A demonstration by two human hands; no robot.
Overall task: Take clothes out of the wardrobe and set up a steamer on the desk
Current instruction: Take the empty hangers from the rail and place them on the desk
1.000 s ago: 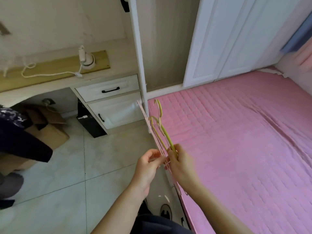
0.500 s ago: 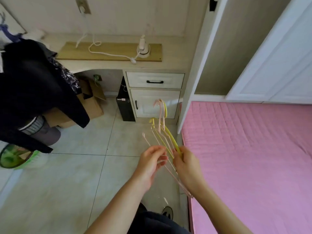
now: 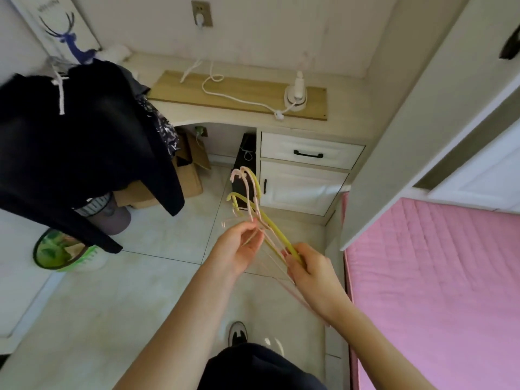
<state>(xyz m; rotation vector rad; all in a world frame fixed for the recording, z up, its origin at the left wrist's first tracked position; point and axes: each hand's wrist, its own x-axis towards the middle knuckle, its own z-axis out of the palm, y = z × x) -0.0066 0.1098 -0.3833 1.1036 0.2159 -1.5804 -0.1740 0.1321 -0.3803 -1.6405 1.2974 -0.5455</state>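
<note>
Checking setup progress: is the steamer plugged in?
Plugged in: cord runs from steamer to a plug in the wall socket.

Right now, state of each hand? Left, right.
Left hand: closed, pinching the pink wires of the hangers.
Right hand: closed, gripping the whole bunch of hangers at its near end.
</note>
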